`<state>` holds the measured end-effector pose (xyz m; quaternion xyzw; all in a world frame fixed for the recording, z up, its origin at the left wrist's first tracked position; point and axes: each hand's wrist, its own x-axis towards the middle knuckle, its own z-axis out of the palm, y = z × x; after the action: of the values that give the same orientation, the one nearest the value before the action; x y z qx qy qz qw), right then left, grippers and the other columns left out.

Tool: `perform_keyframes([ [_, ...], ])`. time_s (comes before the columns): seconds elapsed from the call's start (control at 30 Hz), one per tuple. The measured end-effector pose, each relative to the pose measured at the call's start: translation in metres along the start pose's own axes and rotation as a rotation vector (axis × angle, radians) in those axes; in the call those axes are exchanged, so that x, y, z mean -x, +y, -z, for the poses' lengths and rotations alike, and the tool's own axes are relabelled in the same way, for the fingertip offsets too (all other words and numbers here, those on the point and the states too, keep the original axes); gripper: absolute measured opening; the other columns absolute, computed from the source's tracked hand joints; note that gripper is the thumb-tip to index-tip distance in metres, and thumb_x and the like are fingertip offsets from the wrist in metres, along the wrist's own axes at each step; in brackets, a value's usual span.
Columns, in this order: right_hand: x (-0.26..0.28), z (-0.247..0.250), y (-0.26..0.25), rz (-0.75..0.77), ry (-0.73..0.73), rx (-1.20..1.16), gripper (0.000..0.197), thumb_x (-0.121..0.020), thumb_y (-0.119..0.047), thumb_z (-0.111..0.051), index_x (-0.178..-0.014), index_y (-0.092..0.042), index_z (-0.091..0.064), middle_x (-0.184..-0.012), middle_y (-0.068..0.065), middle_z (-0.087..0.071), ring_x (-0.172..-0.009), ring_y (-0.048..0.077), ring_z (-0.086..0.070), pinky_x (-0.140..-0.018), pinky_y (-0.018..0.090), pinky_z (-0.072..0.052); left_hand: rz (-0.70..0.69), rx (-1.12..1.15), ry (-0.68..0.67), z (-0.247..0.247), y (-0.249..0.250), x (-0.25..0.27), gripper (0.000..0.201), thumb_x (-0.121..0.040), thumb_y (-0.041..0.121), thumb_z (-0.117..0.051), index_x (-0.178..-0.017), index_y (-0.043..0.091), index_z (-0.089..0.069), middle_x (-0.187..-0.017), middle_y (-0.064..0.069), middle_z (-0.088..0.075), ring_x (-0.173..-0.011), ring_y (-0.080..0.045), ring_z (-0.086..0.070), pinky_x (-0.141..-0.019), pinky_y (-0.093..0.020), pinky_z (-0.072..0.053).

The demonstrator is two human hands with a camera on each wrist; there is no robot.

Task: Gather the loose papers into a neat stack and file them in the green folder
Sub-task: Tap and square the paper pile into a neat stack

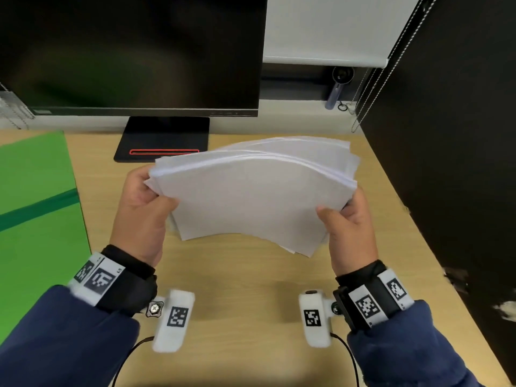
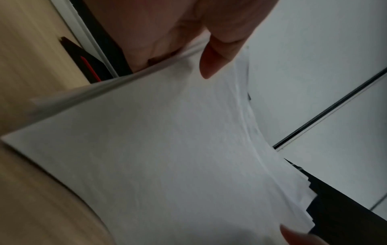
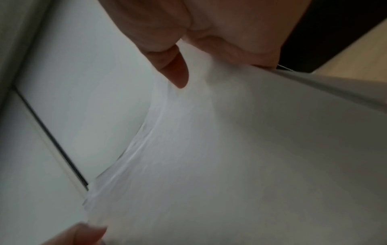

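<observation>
A person's left hand [image 1: 142,213] and right hand [image 1: 350,227] hold a bowed stack of white papers [image 1: 251,196] above the wooden counter [image 1: 245,289], fingers of each hand grasping one side edge, thumbs on top. The sheets are fanned unevenly. The green folder [image 1: 36,208] lies on the counter to the left, beside a dark monitor [image 1: 131,54].
</observation>
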<state>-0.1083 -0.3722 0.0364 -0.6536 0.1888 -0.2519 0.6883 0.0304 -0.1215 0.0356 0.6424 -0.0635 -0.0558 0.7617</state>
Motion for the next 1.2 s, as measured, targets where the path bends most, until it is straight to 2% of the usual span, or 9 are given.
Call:
perform_keyframes([
  [0.17, -0.007, 0.002, 0.013, -0.088, 0.027, -0.036, 0.052, -0.085, 0.014, -0.047, -0.121, -0.022, -0.055, -0.108, -0.007, -0.069, -0.095, 0.004, -0.066, -0.075, 0.019, -0.052, 0.126, -0.017, -0.023, 0.008, -0.015, -0.011, 0.063, -0.066, -0.008, -0.046, -0.125, 0.012, -0.060, -0.128, -0.014, -0.066, -0.122, -0.029, -0.060, -0.104, -0.046, -0.046],
  [0.33, -0.008, -0.008, 0.015, -0.109, 0.043, -0.055, 0.045, -0.091, 0.013, -0.046, -0.112, -0.024, -0.060, -0.095, -0.014, -0.075, -0.088, 0.001, -0.068, -0.075, 0.021, -0.051, 0.183, 0.112, 0.081, -0.003, -0.020, -0.009, 0.038, -0.070, -0.002, -0.049, -0.102, 0.012, -0.063, -0.106, -0.010, -0.067, -0.106, -0.028, -0.059, -0.090, -0.037, -0.047],
  [0.47, -0.009, -0.015, 0.019, -0.136, 0.065, -0.049, 0.041, -0.094, 0.007, -0.049, -0.111, -0.029, -0.062, -0.094, -0.017, -0.076, -0.088, -0.001, -0.069, -0.074, 0.020, -0.051, 0.158, 0.094, 0.036, -0.009, -0.018, -0.009, 0.040, -0.078, -0.005, -0.047, -0.108, 0.015, -0.064, -0.106, -0.005, -0.069, -0.102, -0.023, -0.062, -0.090, -0.036, -0.047],
  [0.6, -0.011, -0.018, 0.012, -0.091, 0.079, -0.031, 0.040, -0.096, 0.002, -0.049, -0.119, -0.027, -0.062, -0.110, -0.006, -0.073, -0.100, 0.006, -0.068, -0.079, 0.021, -0.054, 0.110, 0.139, 0.042, -0.004, -0.013, -0.014, 0.051, -0.077, 0.000, -0.050, -0.127, 0.007, -0.061, -0.125, -0.017, -0.065, -0.117, -0.029, -0.060, -0.101, -0.041, -0.045],
  [0.73, -0.014, -0.011, 0.015, -0.118, 0.073, -0.047, 0.045, -0.091, 0.011, -0.051, -0.118, -0.024, -0.057, -0.107, -0.005, -0.070, -0.093, 0.000, -0.068, -0.077, 0.018, -0.052, 0.112, 0.090, 0.016, 0.004, -0.011, -0.019, 0.067, -0.070, -0.003, -0.047, -0.137, -0.001, -0.051, -0.134, -0.023, -0.060, -0.123, -0.035, -0.057, -0.103, -0.045, -0.043],
  [0.87, -0.015, -0.013, 0.019, -0.131, 0.065, -0.003, 0.044, -0.091, 0.011, -0.052, -0.117, -0.023, -0.060, -0.098, -0.012, -0.074, -0.091, 0.001, -0.069, -0.077, 0.020, -0.051, 0.131, 0.063, 0.029, 0.000, -0.012, -0.020, 0.059, -0.067, -0.002, -0.048, -0.124, 0.006, -0.058, -0.119, -0.013, -0.066, -0.116, -0.032, -0.061, -0.102, -0.042, -0.045],
  [0.97, -0.012, -0.015, 0.010, -0.088, 0.053, -0.007, 0.037, -0.095, 0.006, -0.049, -0.108, -0.025, -0.062, -0.090, -0.017, -0.075, -0.086, -0.001, -0.069, -0.072, 0.016, -0.052, 0.096, 0.101, 0.024, 0.001, -0.012, -0.020, 0.054, -0.074, -0.002, -0.051, -0.128, 0.004, -0.061, -0.128, -0.016, -0.066, -0.120, -0.029, -0.061, -0.105, -0.043, -0.045],
  [1.13, -0.011, -0.015, 0.013, -0.138, 0.027, -0.003, 0.045, -0.092, 0.009, -0.052, -0.121, -0.026, -0.055, -0.109, -0.006, -0.069, -0.090, -0.004, -0.067, -0.075, 0.018, -0.051, 0.089, 0.076, -0.008, 0.008, -0.009, -0.024, 0.062, -0.067, -0.006, -0.048, -0.129, -0.001, -0.053, -0.131, -0.029, -0.059, -0.125, -0.042, -0.055, -0.109, -0.054, -0.042],
  [1.2, -0.010, -0.017, 0.015, -0.145, 0.027, 0.016, 0.046, -0.092, 0.008, -0.053, -0.117, -0.030, -0.054, -0.110, -0.009, -0.068, -0.089, -0.008, -0.066, -0.078, 0.020, -0.050, 0.079, 0.082, -0.005, 0.007, -0.007, -0.024, 0.060, -0.065, -0.008, -0.047, -0.122, 0.007, -0.058, -0.128, -0.025, -0.062, -0.123, -0.039, -0.057, -0.107, -0.052, -0.044],
])
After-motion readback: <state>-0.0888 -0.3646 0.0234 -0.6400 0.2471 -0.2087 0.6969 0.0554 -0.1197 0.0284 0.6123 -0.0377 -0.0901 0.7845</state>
